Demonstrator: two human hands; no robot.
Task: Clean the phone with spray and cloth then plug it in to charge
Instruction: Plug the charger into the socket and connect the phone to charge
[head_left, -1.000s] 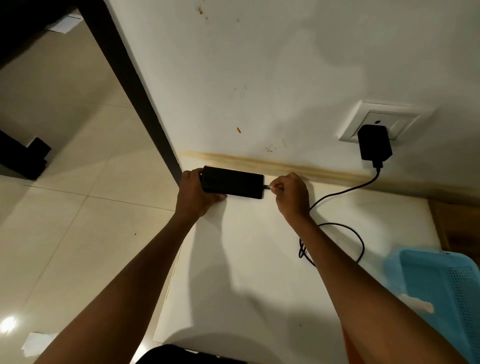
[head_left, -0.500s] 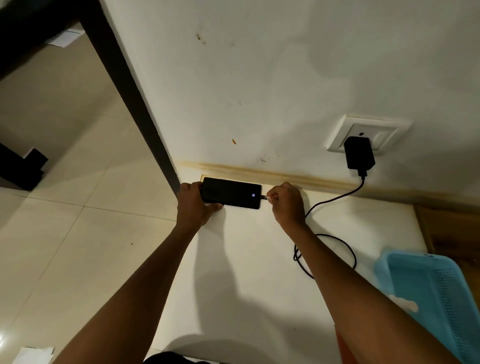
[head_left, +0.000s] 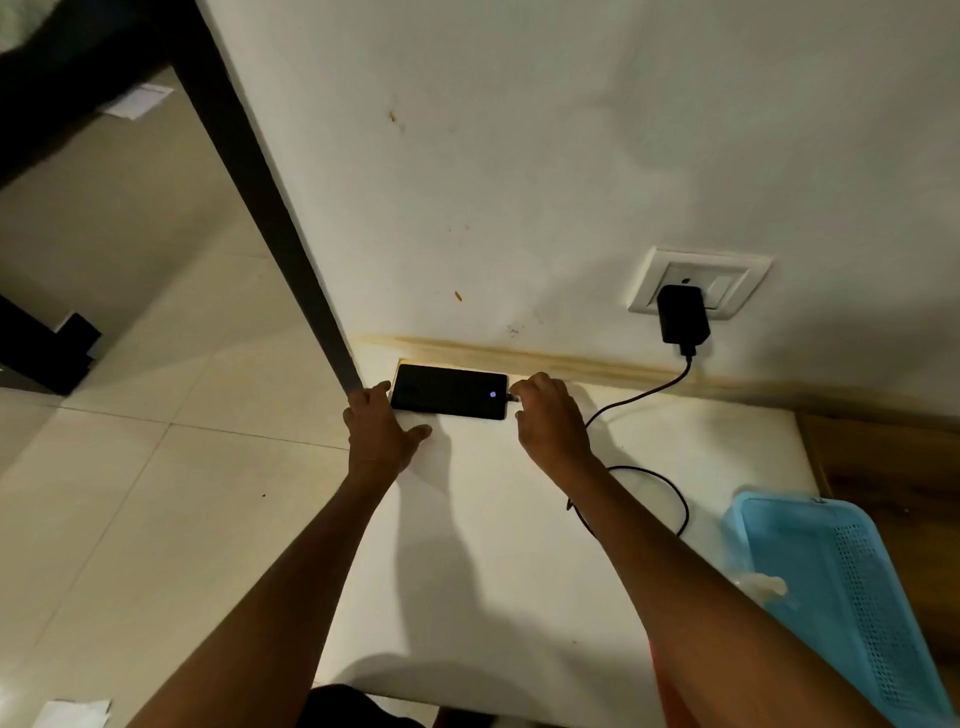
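A black phone (head_left: 447, 391) lies flat on the white table (head_left: 493, 545) against the wall, with a small light dot glowing near its right end. A black cable (head_left: 644, 395) runs from that end up to a black charger (head_left: 681, 314) plugged into the wall socket (head_left: 727, 280). My left hand (head_left: 382, 431) rests open on the table at the phone's left end, fingers spread, only its fingertips near the phone. My right hand (head_left: 550, 421) is at the phone's right end, its fingers loosely apart around the cable's plug.
A light blue plastic basket (head_left: 841, 582) stands at the table's right side with a white object (head_left: 763, 584) at its rim. Slack cable loops on the table behind my right forearm. A dark post (head_left: 270, 208) runs down to the table's left corner. Tiled floor lies to the left.
The phone went from held above the table to lying flat on it. My left hand let go and spread open. A light dot appeared on the screen. My right hand's grip loosened.
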